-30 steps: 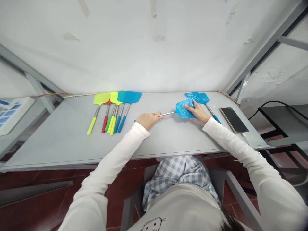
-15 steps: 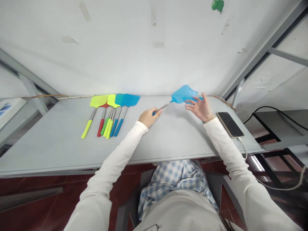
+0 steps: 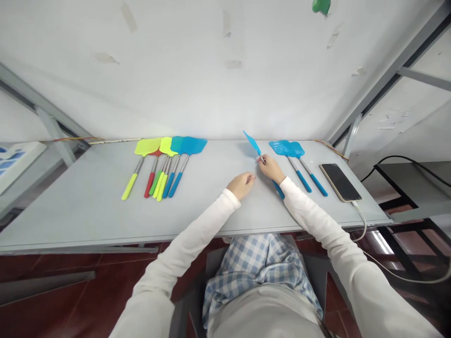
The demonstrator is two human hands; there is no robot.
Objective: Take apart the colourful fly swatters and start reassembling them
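A blue fly swatter [image 3: 252, 142] is in my right hand [image 3: 272, 169], gripped by its metal shaft. Its head points up and to the left, seen nearly edge-on, and its blue handle emerges below my hand beside the sleeve. My left hand [image 3: 241, 186] is just left of it, low over the table, fingers curled in with nothing visible in them. On the right, two more blue fly swatters [image 3: 304, 182] lie side by side with their heads overlapping. To the left, several fly swatters with yellow [image 3: 129, 187], red [image 3: 149, 184], green and blue [image 3: 175, 184] handles lie in an overlapping row.
The grey table [image 3: 88, 206] runs along a white wall [image 3: 197, 84] marked with tape remnants. A phone [image 3: 340, 182] with a white charging cable [image 3: 362, 218] lies at the right end. Metal frame bars [image 3: 384, 80] rise at both sides.
The blue fly swatter has passed from my left hand to my right and turned more edge-on. My right hand, open before, has closed on its shaft. My left hand has moved right and down.
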